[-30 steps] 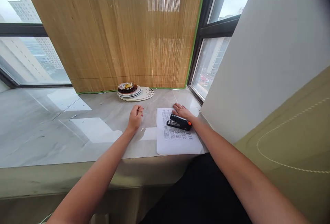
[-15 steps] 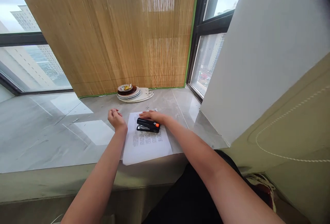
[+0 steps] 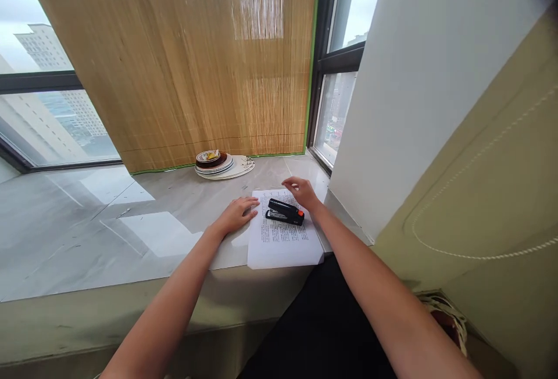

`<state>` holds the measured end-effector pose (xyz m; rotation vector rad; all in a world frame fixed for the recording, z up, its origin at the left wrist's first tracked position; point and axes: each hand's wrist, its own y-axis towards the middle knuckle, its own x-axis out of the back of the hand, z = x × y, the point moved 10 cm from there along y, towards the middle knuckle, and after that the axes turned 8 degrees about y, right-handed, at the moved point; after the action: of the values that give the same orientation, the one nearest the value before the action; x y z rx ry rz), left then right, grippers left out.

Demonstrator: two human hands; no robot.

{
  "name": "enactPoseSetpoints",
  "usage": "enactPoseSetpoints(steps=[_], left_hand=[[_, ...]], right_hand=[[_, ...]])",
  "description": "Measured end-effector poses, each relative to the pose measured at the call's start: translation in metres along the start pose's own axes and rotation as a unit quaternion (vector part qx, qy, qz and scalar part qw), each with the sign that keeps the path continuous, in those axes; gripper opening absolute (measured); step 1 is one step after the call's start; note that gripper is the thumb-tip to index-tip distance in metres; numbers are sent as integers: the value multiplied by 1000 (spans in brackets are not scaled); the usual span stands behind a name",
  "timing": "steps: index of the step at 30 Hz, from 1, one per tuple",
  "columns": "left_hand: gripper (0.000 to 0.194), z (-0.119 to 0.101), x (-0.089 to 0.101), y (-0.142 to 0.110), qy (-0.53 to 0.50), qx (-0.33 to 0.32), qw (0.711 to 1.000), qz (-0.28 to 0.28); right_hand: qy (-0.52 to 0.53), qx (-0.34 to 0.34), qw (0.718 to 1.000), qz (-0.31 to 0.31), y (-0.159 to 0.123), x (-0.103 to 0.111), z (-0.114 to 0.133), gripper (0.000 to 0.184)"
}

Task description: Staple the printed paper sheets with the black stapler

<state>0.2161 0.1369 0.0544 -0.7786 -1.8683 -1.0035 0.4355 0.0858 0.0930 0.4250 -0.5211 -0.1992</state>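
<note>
A stack of printed paper (image 3: 283,254) lies at the front edge of the stone sill. On it rests a black stapler (image 3: 284,212) with an orange tab at its right end. My left hand (image 3: 239,214) lies at the left edge of the paper, fingers stretched out and the fingertips on the sheets. Above the paper's top right part, my right hand (image 3: 301,190) has its fingers drawn together in a pinch. Whatever may be between those fingertips is too small to make out. Neither hand grips the stapler.
Stacked plates (image 3: 213,165) and an oval dish (image 3: 243,165) stand by the bamboo blind (image 3: 196,77) at the back. A white wall (image 3: 401,77) bounds the right side. Small bits (image 3: 123,212) lie on the sill (image 3: 78,245) to the left.
The paper and stapler have shifted right in view. My left hand has gone from a loose fist to spread fingers at the paper's edge. My right hand has lifted from behind the stapler and moved right.
</note>
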Motion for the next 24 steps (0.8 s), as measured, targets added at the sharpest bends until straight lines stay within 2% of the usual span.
enactPoseSetpoints(steps=[2, 4, 6, 8, 9, 11, 14, 16, 18, 19, 24], left_hand=[[39, 1, 1, 0, 18, 1, 1000, 0], [38, 0, 3, 2, 12, 0, 1000, -13], [36, 0, 6, 4, -4, -1, 1000, -25], [35, 0, 6, 5, -11, -1, 1000, -29], [35, 0, 5, 5, -10, -1, 1000, -27], [34, 1, 4, 5, -2, -1, 1000, -25], [30, -2, 11, 3, 23, 4, 999, -48], [28, -11, 18, 6, 38, 5, 997, -73], [28, -27, 19, 16, 29, -7, 997, -77], [29, -38, 15, 24, 16, -22, 998, -63], [47, -90, -28, 57, -30, -101, 992, 63]], right_hand=[[19, 13, 1000, 2, -11, 4, 15, 35], [7, 40, 996, 84, -27, -9, 34, 42], [-37, 43, 986, 154, -44, -24, 44, 59], [-73, 23, 984, 163, -52, -24, 45, 59], [-74, 15, 987, 144, -52, -17, 44, 52], [-52, 6, 997, 63, -50, 10, 39, 44], [-44, -15, 995, -93, -53, 67, 19, 48], [-86, -38, 984, -150, -61, 96, 2, 48], [-125, -57, 978, -156, -68, 110, -14, 48], [-138, -65, 977, -149, -71, 114, -21, 49], [-137, -84, 983, -94, -76, 110, -43, 51]])
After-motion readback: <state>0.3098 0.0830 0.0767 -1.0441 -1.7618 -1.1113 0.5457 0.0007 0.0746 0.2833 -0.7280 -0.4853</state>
